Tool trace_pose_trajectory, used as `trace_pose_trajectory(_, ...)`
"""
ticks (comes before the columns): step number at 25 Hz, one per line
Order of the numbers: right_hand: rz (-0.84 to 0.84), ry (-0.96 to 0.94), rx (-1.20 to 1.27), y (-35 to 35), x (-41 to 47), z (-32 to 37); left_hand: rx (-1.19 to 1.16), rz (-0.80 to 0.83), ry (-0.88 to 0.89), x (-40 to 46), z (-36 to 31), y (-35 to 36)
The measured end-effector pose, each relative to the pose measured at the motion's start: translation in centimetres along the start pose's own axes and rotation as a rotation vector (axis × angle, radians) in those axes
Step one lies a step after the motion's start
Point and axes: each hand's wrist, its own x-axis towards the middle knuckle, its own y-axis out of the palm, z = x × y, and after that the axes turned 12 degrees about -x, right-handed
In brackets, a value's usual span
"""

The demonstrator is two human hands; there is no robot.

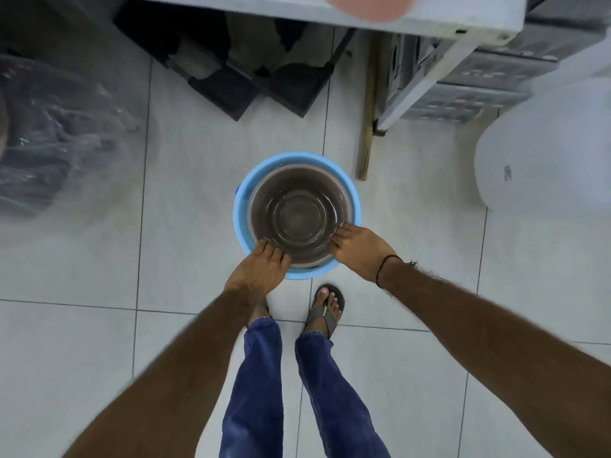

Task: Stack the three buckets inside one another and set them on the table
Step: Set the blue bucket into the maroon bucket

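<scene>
A blue bucket (243, 206) stands on the tiled floor just in front of my feet. A brown-grey bucket (299, 214) sits nested inside it, its rim a little inside the blue rim. My left hand (261, 267) grips the near-left rim of the nested buckets. My right hand (358, 247) grips the near-right rim, fingers curled over the inner bucket's edge. A pink round object (370, 6), blurred and cut off by the frame, rests on the white table (429, 18) at the top edge. Whether it is the third bucket I cannot tell.
The white table's leg (406, 94) comes down to the right of the buckets, with a wooden stick (367, 120) leaning beside it. Dark crates (251, 77) lie under the table. A plastic-wrapped bundle (56, 133) is at left, a large white container (545, 153) at right.
</scene>
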Motion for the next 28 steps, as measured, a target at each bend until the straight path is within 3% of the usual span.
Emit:
trace_pose_trajectory(8,0.132,0.126,0.179,1.3,1.7,3.7,-0.163,0.052,0.039,1.9,0.5,5.9)
trace_pose_trajectory(24,0.022,0.147,0.145,5.1,5.3,10.8,0.006,-0.014,0.031,2.5,-0.4,9.6)
trace_pose_trajectory(28,-0.007,0.209,0.219,5.3,4.8,11.1,-0.039,-0.121,0.05,2.2,-0.5,10.4)
